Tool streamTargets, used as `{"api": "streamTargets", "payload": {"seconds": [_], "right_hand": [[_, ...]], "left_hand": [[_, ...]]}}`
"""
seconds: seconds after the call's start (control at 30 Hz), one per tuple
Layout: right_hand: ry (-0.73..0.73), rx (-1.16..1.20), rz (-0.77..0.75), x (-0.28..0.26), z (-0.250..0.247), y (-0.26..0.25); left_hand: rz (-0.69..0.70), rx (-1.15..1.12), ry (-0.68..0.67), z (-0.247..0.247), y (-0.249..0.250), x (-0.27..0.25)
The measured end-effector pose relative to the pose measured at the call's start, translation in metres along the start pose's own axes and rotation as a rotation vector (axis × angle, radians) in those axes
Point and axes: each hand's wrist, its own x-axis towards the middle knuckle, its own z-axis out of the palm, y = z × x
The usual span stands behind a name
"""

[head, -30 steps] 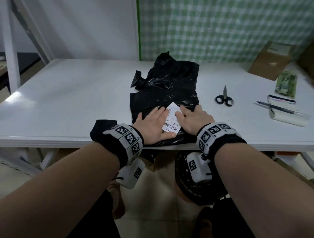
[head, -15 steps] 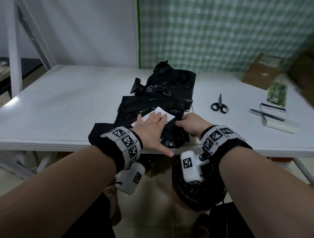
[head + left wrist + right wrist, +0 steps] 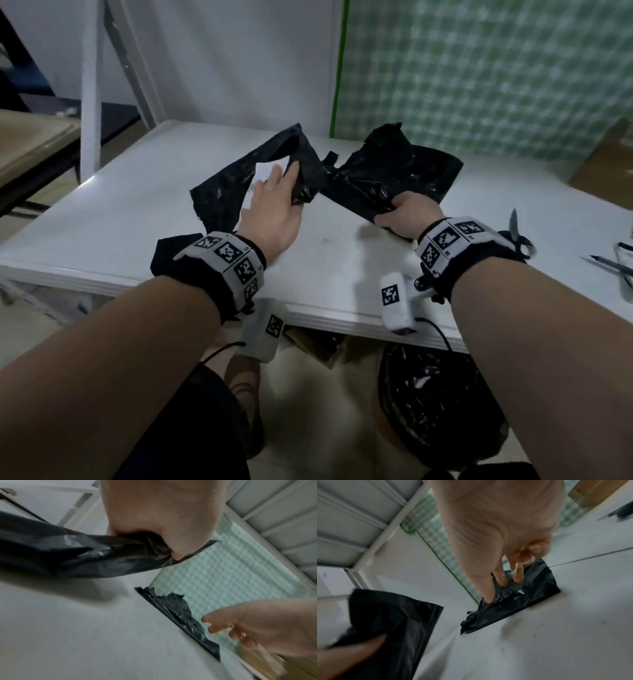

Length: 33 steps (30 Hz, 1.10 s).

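Two black plastic bags are on the white table [image 3: 130, 212]. My left hand [image 3: 287, 185] grips the left black bag [image 3: 222, 192] by a bunched fold and holds it raised; a white label [image 3: 265, 171] shows behind the fingers. In the left wrist view the thumb and fingers [image 3: 180, 545] close round the crumpled film [image 3: 102, 558]. My right hand [image 3: 394, 210] pinches the near edge of the right black bag [image 3: 404, 171], which lies on the table. The right wrist view shows the fingertips [image 3: 501, 580] dug into that bag [image 3: 522, 597].
Scissors [image 3: 519, 236] and a pen [image 3: 613, 265] lie at the right edge, with a cardboard box [image 3: 603, 164] behind them. A black scrap [image 3: 171, 250] hangs at the table's front edge. A bin lined in black [image 3: 435, 404] stands under the table.
Both hands were pressing the label flat on one black bundle near the front edge. They have now parted: the left hand lifted one bag leftward, and the right hand holds the other.
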Motion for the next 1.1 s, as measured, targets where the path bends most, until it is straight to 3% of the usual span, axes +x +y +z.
{"api": "streamTargets", "payload": {"seconds": [0.17, 0.37, 0.47, 0.6, 0.7, 0.8, 0.9, 0.97, 1.1], "right_hand": [[-0.061, -0.267, 0.116, 0.027, 0.016, 0.001], [-0.176, -0.281, 0.173, 0.039, 0.008, 0.005], [-0.054, -0.136, 0.172, 0.033, -0.003, 0.020], [0.298, 0.341, 0.292, 0.024, -0.027, 0.047], [0.486, 0.524, 0.217, 0.010, -0.046, 0.054], [0.557, 0.562, 0.088, -0.005, -0.060, 0.056], [0.535, 0.558, -0.013, -0.019, -0.067, 0.059], [0.482, 0.582, -0.058, -0.029, -0.070, 0.060], [0.288, 0.821, -0.120, -0.050, -0.076, 0.052]], "left_hand": [[0.049, -0.179, 0.066, -0.009, -0.002, 0.036], [0.101, -0.182, -0.020, 0.000, 0.003, 0.061], [0.091, -0.098, -0.063, 0.012, 0.003, 0.070], [0.107, 0.061, -0.160, 0.028, 0.008, 0.078], [0.165, 0.172, -0.259, 0.039, 0.024, 0.075], [0.209, 0.252, -0.352, 0.051, 0.045, 0.070], [0.305, 0.260, -0.524, 0.058, 0.065, 0.064], [0.319, 0.208, -0.557, 0.054, 0.079, 0.057], [0.314, -0.096, -0.308, 0.022, 0.113, 0.040]]}}
